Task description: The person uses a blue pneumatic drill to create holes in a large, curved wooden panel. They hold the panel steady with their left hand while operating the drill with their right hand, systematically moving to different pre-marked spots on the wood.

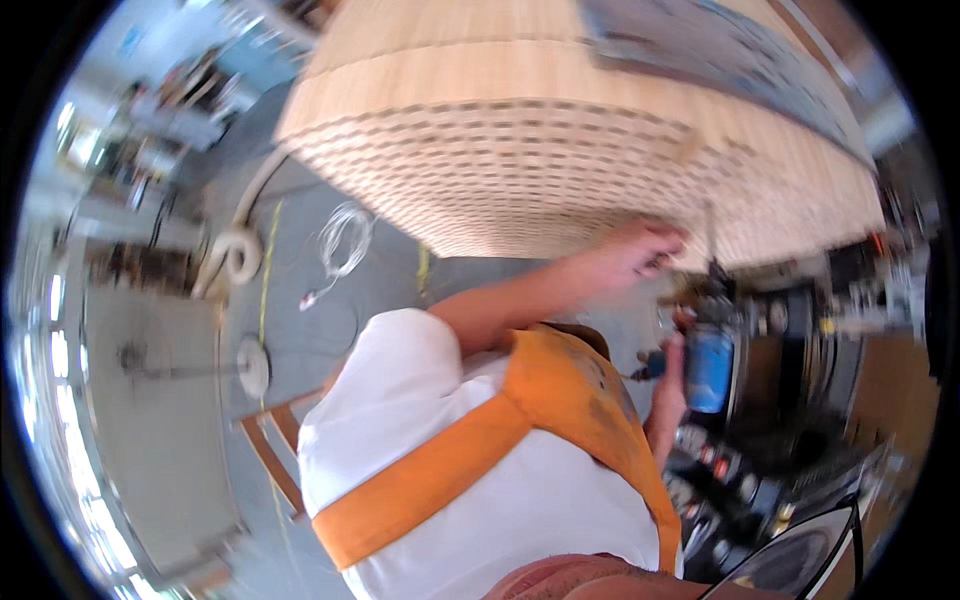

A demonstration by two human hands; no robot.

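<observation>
A large light wood block, its near face covered in rows of small dark slots, fills the upper middle. My left hand reaches across to the right, just in front of the lower part of that face. Its fingers are curled together, and motion blur hides what they may hold. To the right, my right hand grips a blue power drill from its left side. The drill stands upright, its thin bit pointing up in front of the slotted face. Whether the bit touches the wood I cannot tell.
A worn grey-blue sheet lies on top of the block. A coiled white cable and a beige hose lie on the floor to the left. A wooden frame stands at lower left. Blurred tools and equipment crowd the right.
</observation>
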